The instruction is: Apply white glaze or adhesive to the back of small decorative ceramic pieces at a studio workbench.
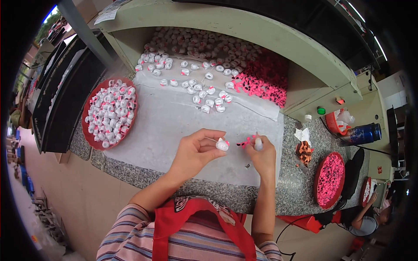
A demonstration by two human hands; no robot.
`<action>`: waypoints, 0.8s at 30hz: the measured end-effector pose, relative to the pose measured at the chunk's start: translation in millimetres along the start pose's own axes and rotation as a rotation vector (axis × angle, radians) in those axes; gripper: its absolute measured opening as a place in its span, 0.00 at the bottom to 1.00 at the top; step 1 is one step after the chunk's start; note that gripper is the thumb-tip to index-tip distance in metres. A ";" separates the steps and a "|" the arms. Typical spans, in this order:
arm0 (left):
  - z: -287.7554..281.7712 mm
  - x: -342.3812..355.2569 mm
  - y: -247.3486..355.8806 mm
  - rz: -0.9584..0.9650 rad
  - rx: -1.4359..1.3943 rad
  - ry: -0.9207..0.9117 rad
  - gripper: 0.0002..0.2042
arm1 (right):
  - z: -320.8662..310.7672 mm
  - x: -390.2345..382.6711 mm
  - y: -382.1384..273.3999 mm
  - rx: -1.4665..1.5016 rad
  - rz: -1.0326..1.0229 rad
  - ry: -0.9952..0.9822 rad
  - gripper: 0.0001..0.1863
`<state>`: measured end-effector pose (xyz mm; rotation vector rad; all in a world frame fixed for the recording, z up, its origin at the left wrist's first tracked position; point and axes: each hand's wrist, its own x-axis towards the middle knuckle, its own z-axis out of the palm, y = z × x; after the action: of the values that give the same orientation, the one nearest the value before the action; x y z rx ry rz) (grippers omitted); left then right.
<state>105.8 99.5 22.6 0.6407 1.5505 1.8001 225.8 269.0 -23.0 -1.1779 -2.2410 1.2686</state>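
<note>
Over the middle of the sheet, my left hand (196, 150) pinches a small white toy head (222, 144) with a pink detail between thumb and fingertips. A thin pale line beside the head may be a stick or pin; I cannot tell. My right hand (262, 154) is closed around a small white rounded object (258, 144), its kind partly hidden by the fingers. Right at those fingertips are a few small pink pieces with black spots (245, 142); whether they are held or lie on the sheet I cannot tell.
White paper (159, 117) covers the bench. Loose white heads (209, 103) and a pink heap (261, 85) lie under a green hood (226, 17). Red bowls hold white heads (85, 127) at left and pink pieces (316, 187) at right. A blue can (365, 134) lies beyond; another person (368, 222) sits far right.
</note>
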 end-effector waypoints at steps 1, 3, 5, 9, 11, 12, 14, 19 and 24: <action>-4.3 0.5 1.0 -0.145 -0.146 -0.060 0.18 | 5.6 -2.3 -8.4 -0.209 -0.032 -0.024 0.14; -6.9 -0.2 1.1 -0.132 -0.132 -0.041 0.18 | 9.7 -4.0 -13.2 -0.333 -0.129 0.008 0.13; -8.4 -0.6 1.4 -0.117 -0.121 -0.025 0.18 | 12.8 -0.6 -10.8 -0.514 -0.208 -0.042 0.11; -6.7 -0.5 -1.8 -0.094 -0.153 0.029 0.17 | 5.2 -3.5 -20.6 -0.420 -0.274 0.006 0.10; -3.9 -1.3 -5.3 -0.084 -0.143 0.052 0.17 | -4.0 -17.1 -44.1 0.237 0.047 -0.178 0.07; -1.9 -2.2 -6.7 -0.048 -0.106 0.047 0.16 | -5.4 -24.8 -53.4 0.237 0.049 -0.182 0.07; 3.7 -2.5 -7.9 -0.009 -0.069 0.031 0.16 | -5.9 -37.9 -69.6 0.411 -0.248 -0.250 0.05; 5.7 -5.0 -5.1 0.226 0.019 -0.018 0.15 | -3.0 -45.9 -82.4 0.362 -0.258 -0.141 0.05; 5.9 -9.2 9.3 0.100 -0.154 -0.084 0.15 | -2.6 -51.3 -81.1 0.440 -0.114 -0.106 0.06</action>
<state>114.6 95.7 33.3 0.7206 1.3306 1.9203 217.8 208.6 51.2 -0.8249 -1.9201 1.6948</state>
